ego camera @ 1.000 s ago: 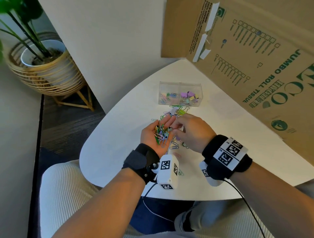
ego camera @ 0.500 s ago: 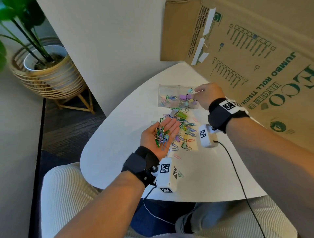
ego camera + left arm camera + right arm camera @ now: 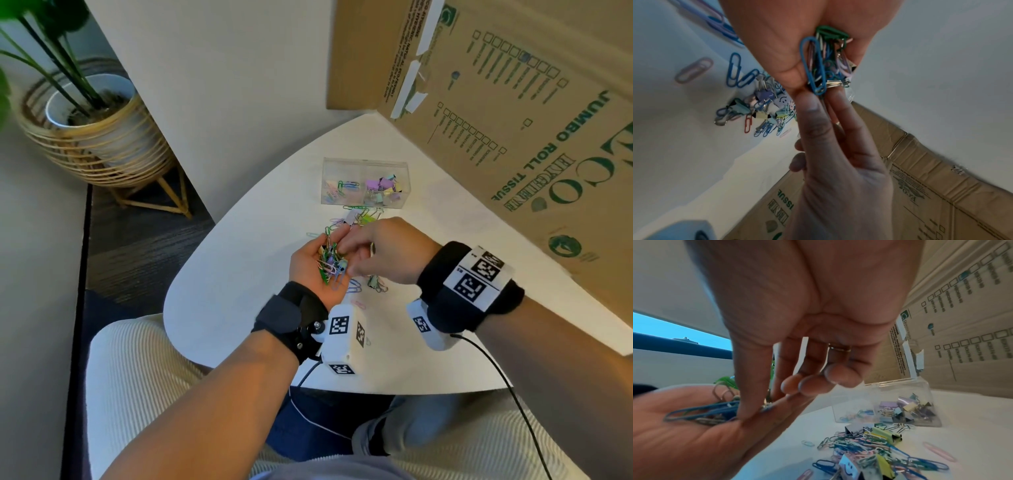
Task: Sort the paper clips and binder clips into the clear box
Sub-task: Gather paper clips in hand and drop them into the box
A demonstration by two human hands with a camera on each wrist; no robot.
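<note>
My left hand (image 3: 317, 255) lies palm up over the white table (image 3: 239, 274), cupping a bunch of coloured paper clips and binder clips (image 3: 330, 265). My right hand (image 3: 344, 245) reaches into that palm, its thumb and forefinger pinching a small binder clip (image 3: 766, 406) in the bunch. In the left wrist view a blue paper clip (image 3: 813, 65) lies on top. The clear box (image 3: 364, 181) stands beyond the hands, paper clips in its left half and binder clips in its right. A loose pile of clips (image 3: 363, 217) lies between the box and my hands.
A large cardboard box (image 3: 513, 120) leans over the table's right and far side. The table's rounded edge (image 3: 171, 308) is to the left, with a potted plant in a wicker stand (image 3: 92, 126) on the floor beyond. A few stray clips (image 3: 376, 284) lie under my right hand.
Half a second ago my right hand was out at the clear box; it has come back to the left palm. The left hand has stayed in place with its clips.
</note>
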